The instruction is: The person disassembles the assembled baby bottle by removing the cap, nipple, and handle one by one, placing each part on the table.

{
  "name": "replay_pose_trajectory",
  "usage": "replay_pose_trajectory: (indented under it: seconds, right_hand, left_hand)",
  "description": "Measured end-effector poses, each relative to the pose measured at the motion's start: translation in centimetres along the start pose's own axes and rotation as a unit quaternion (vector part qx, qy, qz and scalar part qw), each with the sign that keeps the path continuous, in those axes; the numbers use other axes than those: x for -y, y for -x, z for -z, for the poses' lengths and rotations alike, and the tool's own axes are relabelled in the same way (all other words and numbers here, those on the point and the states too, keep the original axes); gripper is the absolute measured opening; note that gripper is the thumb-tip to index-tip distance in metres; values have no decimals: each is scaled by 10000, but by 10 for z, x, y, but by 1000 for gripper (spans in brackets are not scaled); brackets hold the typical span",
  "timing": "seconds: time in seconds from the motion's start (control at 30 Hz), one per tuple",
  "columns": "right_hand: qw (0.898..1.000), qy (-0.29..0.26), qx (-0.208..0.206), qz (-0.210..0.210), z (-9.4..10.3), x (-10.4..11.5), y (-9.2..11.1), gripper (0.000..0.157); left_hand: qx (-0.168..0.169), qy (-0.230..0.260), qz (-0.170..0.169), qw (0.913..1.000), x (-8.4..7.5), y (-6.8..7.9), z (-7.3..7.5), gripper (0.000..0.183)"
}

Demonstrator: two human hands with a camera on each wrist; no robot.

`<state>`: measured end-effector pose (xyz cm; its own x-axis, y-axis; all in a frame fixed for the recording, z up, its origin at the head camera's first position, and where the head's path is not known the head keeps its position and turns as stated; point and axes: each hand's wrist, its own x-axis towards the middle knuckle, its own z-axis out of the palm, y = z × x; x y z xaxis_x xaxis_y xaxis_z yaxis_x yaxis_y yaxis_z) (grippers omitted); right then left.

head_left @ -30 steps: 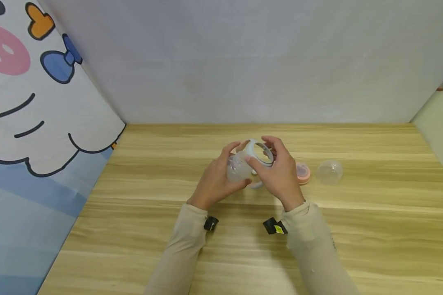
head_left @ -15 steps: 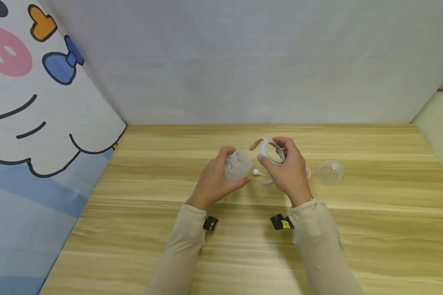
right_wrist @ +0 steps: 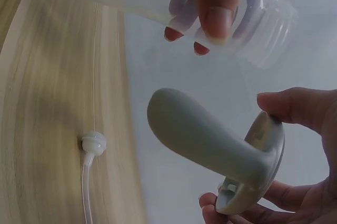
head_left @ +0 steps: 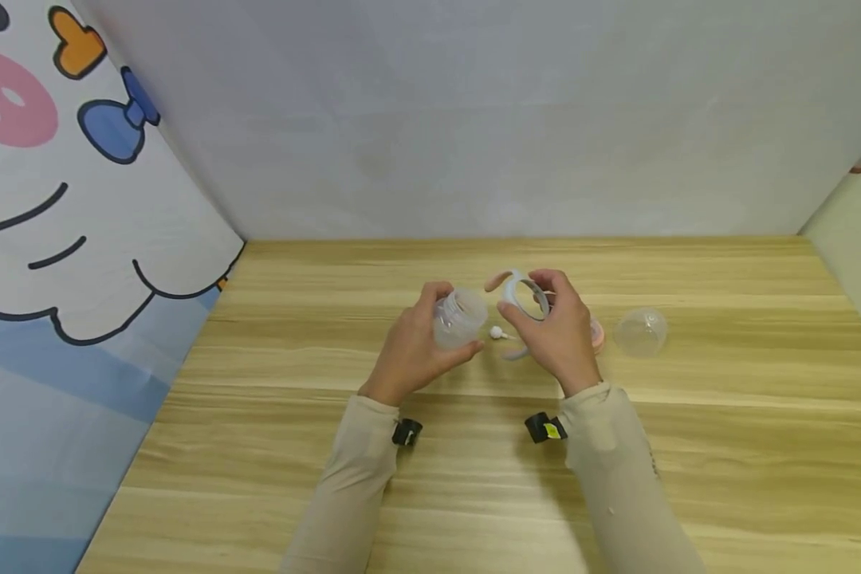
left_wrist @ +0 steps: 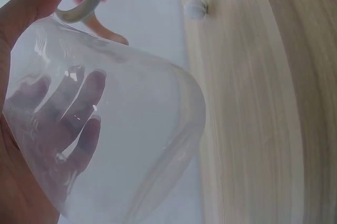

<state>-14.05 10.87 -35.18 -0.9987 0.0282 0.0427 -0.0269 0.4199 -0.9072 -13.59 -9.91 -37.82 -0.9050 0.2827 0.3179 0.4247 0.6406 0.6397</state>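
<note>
My left hand [head_left: 410,351] grips a clear baby bottle [head_left: 458,320], its open threaded neck tilted up and to the right. Through its wall the left wrist view shows fingers curled around the bottle [left_wrist: 131,124]. My right hand [head_left: 558,335] pinches a pale grey-blue handle ring [head_left: 514,292] between thumb and fingers; two curved grips stick out from it. Bottle and ring are apart, a small gap between them. Under that gap a straw with a white weighted ball [head_left: 497,332] lies on the table, also plain in the right wrist view.
Right of my right hand a pink cap piece [head_left: 597,335] lies partly hidden behind it. A clear dome cover [head_left: 642,332] stands further right on the wooden table [head_left: 725,446]. A pale wall [head_left: 473,119] rises behind, and a cartoon-printed sheet [head_left: 100,263] hangs on the left.
The handle ring was around the bottle's neck one second ago; my right hand has drawn it off to the right. The straw's white ball has come into view. Over the last half second little moved.
</note>
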Motion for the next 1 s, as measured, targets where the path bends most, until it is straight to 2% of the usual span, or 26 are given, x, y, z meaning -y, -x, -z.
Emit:
replay_pose_trajectory:
  seconds: [0.37,1.0]
  right_hand:
    - [9992,279,101,-257,1,-9,-4,65]
    - [9971,494,290,-491,-5,-25,-8,69]
  left_hand:
    - [-128,-45,-51,9999,2,-2,-1,76]
    - [-55,54,-59,10000,1,0,0,75]
